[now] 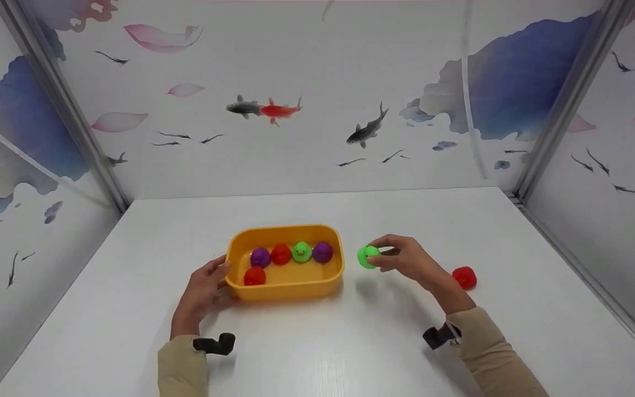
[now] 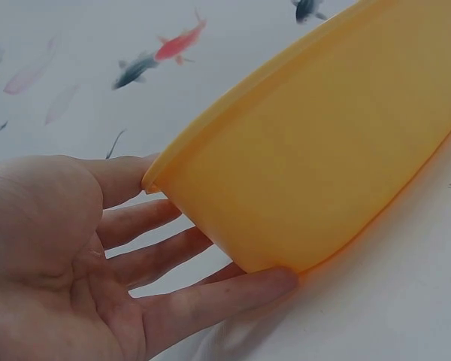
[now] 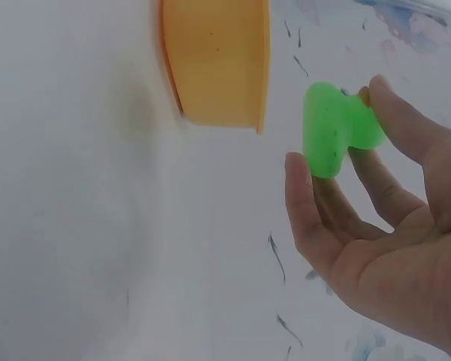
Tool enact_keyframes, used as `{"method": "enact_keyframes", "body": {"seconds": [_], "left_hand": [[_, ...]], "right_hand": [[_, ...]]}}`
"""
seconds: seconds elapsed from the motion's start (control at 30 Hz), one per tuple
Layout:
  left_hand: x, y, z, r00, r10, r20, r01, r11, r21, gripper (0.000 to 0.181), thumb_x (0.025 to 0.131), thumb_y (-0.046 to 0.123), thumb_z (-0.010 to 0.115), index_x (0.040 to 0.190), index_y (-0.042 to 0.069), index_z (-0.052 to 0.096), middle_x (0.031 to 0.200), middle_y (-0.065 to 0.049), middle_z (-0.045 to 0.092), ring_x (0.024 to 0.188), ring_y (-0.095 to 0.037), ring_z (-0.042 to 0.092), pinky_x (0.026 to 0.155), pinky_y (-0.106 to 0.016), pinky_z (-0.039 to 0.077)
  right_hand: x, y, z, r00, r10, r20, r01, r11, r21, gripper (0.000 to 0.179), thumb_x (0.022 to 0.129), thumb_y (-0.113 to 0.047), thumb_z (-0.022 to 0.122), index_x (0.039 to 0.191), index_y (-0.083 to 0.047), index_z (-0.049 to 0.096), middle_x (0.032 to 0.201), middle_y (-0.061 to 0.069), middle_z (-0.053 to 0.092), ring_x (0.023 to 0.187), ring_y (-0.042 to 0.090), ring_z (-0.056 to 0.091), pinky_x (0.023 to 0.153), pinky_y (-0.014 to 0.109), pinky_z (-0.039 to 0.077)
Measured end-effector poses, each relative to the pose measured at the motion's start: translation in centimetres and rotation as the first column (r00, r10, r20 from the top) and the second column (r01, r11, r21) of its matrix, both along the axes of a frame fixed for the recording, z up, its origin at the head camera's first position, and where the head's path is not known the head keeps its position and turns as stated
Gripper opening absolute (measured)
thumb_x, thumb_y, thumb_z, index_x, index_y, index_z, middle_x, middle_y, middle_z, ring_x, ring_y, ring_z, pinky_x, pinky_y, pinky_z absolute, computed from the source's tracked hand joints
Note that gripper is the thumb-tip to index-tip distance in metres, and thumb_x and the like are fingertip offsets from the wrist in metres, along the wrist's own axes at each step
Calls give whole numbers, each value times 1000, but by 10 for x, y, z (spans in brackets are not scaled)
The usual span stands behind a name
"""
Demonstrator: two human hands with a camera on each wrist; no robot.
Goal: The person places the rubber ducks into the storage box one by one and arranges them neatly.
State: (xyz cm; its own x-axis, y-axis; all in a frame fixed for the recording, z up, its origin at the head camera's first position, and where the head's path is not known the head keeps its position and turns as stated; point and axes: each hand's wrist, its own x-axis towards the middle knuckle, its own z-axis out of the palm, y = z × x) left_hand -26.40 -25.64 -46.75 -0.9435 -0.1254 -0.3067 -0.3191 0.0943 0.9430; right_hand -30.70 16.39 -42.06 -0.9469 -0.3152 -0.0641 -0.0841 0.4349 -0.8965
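A yellow plastic box [image 1: 284,291] stands on the white table, with its left end in my left hand [image 1: 202,289]. In the left wrist view, the thumb of this hand [image 2: 68,256] is at the rim, its tip hidden behind it, and the fingers lie along the end wall. My right hand [image 1: 408,259] pinches a green rubber duck [image 1: 368,257] between thumb and fingers, right of the box and raised over the table. An orange beak shows on the duck [image 3: 327,131] in the right wrist view. Inside the box sit a green duck [image 1: 301,252], two purple toys [image 1: 261,257] and two red toys [image 1: 281,254].
A red toy [image 1: 464,278] lies on the table [image 1: 295,353] beyond my right forearm, partly covered by it. White panels [image 1: 317,160] painted with fish and petals enclose the table at the back and both sides. Each wrist carries a small black camera mount [image 1: 215,344].
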Motion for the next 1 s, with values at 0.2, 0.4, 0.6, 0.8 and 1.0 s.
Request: {"method": "enact_keyframes", "body": {"seconds": [0.2,0.4,0.6,0.8,1.0], "left_hand": [[-1,0,0,1000,7,10,-7,1000,17,59,104,43,50,157,22,34,154,-14,45,132,-35,54,95,-41,59],[0,1,1,1000,6,7,-6,1000,-16,61,104,43,49,158,21,31,155,-14,44,131,-34,55,96,-39,58],[-1,1,1,1000,5,7,-4,1000,-15,61,104,43,49,158,20,31,155,-14,44,130,-34,54,96,-39,58],[-2,0,2,1000,5,12,-5,1000,-8,60,104,42,49,157,20,32,155,-14,43,134,-35,51,98,-41,57],[-1,-1,2,1000,-8,7,8,1000,-3,63,104,45,49,158,19,31,158,-13,40,134,-35,51,98,-41,57]], "right_hand": [[3,-20,0,1000,-16,9,16,999,-37,43,87,-29,79,124,-10,66,127,11,65,107,20,69,94,32,59],[5,-39,2,1000,10,30,-8,997,-74,41,87,-28,78,123,-12,67,129,9,64,115,22,67,103,41,55],[4,-59,9,999,26,35,-23,997,-68,39,87,-28,78,122,-13,68,130,8,64,120,25,65,108,46,51],[-1,-80,17,998,36,44,-33,998,-60,39,86,-27,80,121,-12,69,133,9,61,117,24,64,105,40,54],[-4,-101,23,995,49,81,-44,997,-67,41,87,-26,80,123,-12,68,129,9,64,106,19,65,101,35,56]]}}
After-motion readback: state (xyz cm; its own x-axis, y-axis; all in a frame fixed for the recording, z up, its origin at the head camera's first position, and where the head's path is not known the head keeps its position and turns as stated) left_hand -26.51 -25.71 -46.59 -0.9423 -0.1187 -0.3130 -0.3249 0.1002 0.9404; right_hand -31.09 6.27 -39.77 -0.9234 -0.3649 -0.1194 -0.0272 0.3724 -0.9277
